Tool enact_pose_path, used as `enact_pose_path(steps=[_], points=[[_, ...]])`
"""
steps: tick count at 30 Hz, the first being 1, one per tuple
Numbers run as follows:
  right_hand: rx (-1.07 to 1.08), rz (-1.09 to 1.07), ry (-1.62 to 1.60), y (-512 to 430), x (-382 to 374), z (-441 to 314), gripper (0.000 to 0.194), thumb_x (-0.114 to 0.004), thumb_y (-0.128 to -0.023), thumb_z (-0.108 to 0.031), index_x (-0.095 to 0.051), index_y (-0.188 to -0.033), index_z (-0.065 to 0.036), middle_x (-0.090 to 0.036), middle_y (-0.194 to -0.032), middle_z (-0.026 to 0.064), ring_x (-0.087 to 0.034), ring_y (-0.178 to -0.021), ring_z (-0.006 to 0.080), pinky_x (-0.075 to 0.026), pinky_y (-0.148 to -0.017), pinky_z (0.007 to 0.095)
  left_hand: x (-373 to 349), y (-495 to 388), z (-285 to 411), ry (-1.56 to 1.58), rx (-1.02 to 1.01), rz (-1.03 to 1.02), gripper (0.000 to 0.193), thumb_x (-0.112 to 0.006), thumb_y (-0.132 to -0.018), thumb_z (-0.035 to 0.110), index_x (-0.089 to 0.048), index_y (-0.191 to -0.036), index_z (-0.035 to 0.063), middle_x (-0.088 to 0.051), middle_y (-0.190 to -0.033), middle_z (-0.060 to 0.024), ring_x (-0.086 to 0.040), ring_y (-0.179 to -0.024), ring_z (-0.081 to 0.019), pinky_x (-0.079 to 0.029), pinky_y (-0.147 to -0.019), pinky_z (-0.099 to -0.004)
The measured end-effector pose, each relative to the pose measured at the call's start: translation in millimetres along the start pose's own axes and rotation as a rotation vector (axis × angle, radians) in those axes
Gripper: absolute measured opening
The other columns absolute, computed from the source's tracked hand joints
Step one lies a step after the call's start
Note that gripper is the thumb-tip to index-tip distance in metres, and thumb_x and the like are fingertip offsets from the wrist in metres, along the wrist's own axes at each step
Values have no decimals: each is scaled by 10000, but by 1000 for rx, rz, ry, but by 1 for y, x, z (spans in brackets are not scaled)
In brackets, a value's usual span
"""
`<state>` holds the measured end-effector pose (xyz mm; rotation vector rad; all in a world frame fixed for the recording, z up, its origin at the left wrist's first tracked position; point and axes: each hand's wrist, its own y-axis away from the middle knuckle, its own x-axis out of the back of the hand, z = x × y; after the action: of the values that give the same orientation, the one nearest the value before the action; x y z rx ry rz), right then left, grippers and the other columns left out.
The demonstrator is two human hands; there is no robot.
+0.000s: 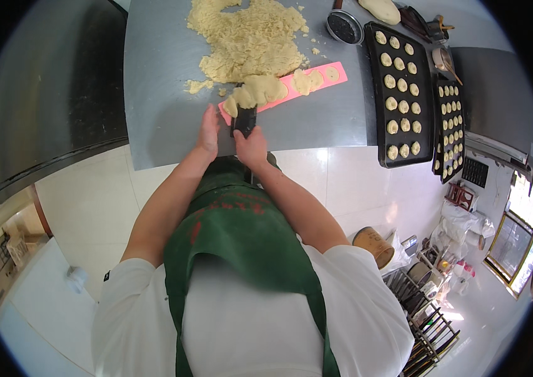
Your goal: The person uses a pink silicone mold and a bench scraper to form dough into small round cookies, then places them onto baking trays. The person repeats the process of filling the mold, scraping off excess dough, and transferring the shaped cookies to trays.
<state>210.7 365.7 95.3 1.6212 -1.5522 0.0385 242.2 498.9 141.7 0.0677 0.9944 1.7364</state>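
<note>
My right hand [252,147] grips a flat black scraper [246,121], its far end under pale yellow dough. The scraper lies across the left part of a long pink mould [273,102] with round cavities. Lumps of dough [259,90] cover the mould's left half; a smaller lump [301,81] sits further right, and the rightmost cavity holds a dough disc [332,73]. Close to the mould's left end is my left hand [208,129], fingers extended, with nothing seen in it. Behind the mould spreads a large crumbly mass of dough [252,40].
The metal table [313,127] ends just before my body. At its right, a black baking tray [400,158] holds rows of dough pieces, with another filled tray [450,118] beyond. A round sieve-like pan [344,27] with dark contents lies at the back, near a pale dough piece [382,10].
</note>
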Motion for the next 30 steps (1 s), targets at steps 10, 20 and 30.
enact_pose_path(steps=[10,20,30], points=[[213,-582,-73,-15,100,-68,325,-671,-884,-133,-600,-1167,10,-620,-797,82,-605,-636,168,-479,-552,330,31,-12,31,-1467,-983,-443,744,-546,-1008,420,-365,-1550,-56,-386,-1605,-261,-288,-1530,-440,-203,-1259,-538],[-238,298,-620,-25,149,49,224,-659,-834,-85,-611,-1034,2,-578,-695,35,-557,-582,134,-461,-534,308,11,-45,4,-1720,-841,-218,656,-808,-791,329,-541,-1312,34,-608,-1223,-199,-563,-1172,-402,-465,-993,-505],[-250,3,8,-92,146,68,443,-659,-845,-333,-715,-1068,46,-731,-1027,271,-728,-966,401,-586,-852,459,6,-89,34,-934,282,-600,553,-829,-837,273,-619,-1254,-23,-720,-1079,-131,-711,-950,-254,-580,-842,-387]])
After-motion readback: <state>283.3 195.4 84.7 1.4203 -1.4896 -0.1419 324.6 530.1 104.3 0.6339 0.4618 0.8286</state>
